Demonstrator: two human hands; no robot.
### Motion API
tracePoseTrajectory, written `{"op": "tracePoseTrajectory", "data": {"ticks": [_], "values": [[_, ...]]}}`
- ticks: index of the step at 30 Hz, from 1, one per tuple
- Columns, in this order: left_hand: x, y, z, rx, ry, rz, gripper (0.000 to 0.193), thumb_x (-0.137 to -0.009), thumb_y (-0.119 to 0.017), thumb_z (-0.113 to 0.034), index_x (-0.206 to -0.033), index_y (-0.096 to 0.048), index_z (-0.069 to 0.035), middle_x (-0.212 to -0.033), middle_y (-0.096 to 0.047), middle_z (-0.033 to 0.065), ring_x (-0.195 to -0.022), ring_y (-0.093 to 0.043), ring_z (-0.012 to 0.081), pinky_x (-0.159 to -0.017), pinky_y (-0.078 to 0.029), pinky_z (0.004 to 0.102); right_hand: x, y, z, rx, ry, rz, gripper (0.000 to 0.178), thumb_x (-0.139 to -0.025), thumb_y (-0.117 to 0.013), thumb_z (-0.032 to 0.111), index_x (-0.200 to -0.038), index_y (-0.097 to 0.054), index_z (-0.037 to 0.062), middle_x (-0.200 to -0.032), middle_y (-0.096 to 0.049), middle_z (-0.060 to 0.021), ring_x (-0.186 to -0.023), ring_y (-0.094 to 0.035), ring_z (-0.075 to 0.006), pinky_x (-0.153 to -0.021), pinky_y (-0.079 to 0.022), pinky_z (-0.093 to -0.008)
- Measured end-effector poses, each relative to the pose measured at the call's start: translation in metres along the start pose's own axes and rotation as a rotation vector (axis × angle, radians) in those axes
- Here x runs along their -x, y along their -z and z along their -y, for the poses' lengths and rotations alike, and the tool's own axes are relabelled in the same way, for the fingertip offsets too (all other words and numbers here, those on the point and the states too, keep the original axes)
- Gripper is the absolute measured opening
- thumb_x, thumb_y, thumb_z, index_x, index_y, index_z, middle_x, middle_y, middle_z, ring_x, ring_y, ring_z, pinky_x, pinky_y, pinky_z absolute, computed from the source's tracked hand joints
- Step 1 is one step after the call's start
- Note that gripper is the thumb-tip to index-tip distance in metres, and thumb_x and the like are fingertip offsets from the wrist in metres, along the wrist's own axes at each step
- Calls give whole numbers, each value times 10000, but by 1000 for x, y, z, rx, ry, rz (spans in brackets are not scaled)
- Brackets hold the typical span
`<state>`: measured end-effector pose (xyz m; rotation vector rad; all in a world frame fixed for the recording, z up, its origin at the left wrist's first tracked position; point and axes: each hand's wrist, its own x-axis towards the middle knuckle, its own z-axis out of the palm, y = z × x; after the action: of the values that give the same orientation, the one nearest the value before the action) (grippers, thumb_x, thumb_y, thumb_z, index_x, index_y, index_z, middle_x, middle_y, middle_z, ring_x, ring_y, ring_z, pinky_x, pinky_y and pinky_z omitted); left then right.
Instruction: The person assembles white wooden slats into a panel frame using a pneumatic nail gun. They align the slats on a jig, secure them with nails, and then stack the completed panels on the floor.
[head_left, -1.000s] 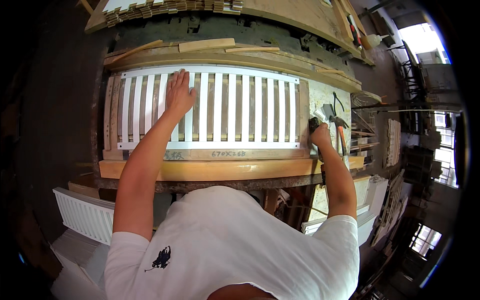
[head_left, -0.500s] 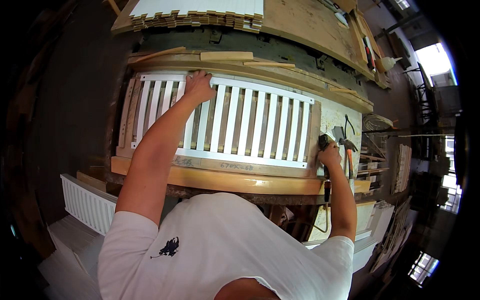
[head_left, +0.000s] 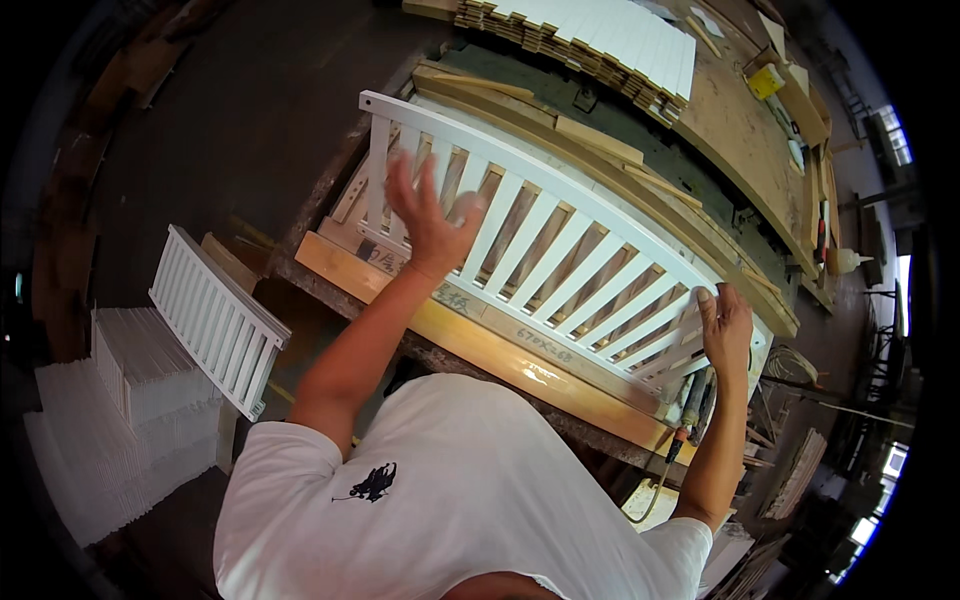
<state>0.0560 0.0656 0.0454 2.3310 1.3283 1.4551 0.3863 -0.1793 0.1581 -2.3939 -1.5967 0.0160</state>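
A white slatted panel lies across the bench, its far rail tipped up off the wooden frame under it. Over the panel's left half, my left hand is slightly blurred, fingers spread, gripping nothing. My right hand is closed around the far rail close to its right end, thumb on top. Below that hand, a hand-held power tool with a thin hose rests at the bench's right end, partly hidden by the panel and my forearm.
A glossy wooden strip runs along the bench's near edge. Another white slatted panel leans beside stacked white pieces at left. Beyond the bench, white boards are piled on a second table; a glue bottle stands at its right.
My right hand has left the tool and taken hold of the panel's far rail. My left hand has let go of that rail. The panel is now lifted and tilted; the view has turned.
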Motion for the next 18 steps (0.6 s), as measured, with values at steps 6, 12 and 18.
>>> {"op": "tracePoseTrajectory", "data": {"ticks": [6,12,18], "values": [[34,15,74,-137,279,235,1056,-620,-844,-376,-1422,-238,-51,-1520,-46,305,-1401,-83,492,-1097,-163,638,23,9,10,7,26,-57,436,-925,-559,444,-922,-572,9,-801,-564,-198,-786,-524,-396,-720,-397,-441],[31,26,86,-6,305,196,973,-532,-870,-391,-1278,-401,21,-1472,-140,313,-1361,-177,495,-1109,-228,557,29,11,-3,-159,29,25,438,-916,-603,411,-932,-555,-24,-738,-540,-204,-688,-522,-368,-632,-423,-404],[4,91,57,-47,283,47,958,-537,-863,-312,-1311,-397,6,-1488,-133,276,-1360,-201,468,-1097,-230,554,35,54,11,-375,133,40,400,-950,-590,368,-1032,-599,-23,-813,-619,-102,-752,-530,-163,-716,-448,-310]]}}
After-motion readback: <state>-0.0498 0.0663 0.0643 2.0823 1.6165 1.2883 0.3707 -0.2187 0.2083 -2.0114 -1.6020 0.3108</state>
